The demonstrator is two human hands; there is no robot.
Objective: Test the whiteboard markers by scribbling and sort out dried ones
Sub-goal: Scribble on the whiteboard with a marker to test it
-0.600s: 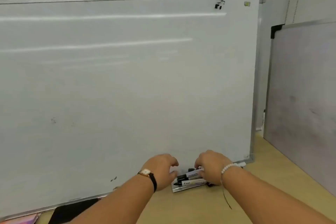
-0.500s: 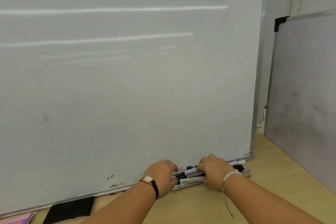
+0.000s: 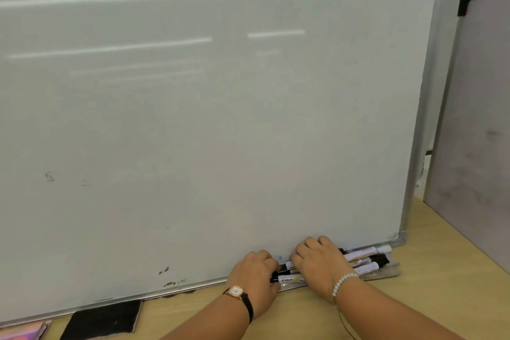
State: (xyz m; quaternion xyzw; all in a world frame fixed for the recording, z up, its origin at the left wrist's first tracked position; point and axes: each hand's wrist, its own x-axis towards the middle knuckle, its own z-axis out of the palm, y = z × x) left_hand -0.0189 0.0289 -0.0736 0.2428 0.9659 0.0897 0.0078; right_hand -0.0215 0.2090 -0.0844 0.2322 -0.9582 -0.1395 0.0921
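Note:
A large whiteboard [image 3: 193, 132] leans upright on a wooden table, its face nearly blank apart from a few dark smudges low down. Several whiteboard markers [image 3: 364, 259] with white barrels and black caps lie bundled in a clear tray at the board's lower right edge. My left hand [image 3: 255, 270], with a watch on the wrist, has curled fingers on the left ends of the markers. My right hand [image 3: 317, 259], with a bead bracelet, lies over the middle of the bundle, fingers bent down on it. Whether either hand really grips a marker is hidden.
A black eraser cloth [image 3: 105, 320] lies on the wooden table [image 3: 414, 306] under the board's bottom frame at the left. A pinkish object [image 3: 22, 332] shows at the bottom left corner. A second grey board [image 3: 474, 119] leans at the right.
The view has closed in and tilted down on the board's lower part. Both hands have stayed on the marker bundle, with the right hand now lying further over it.

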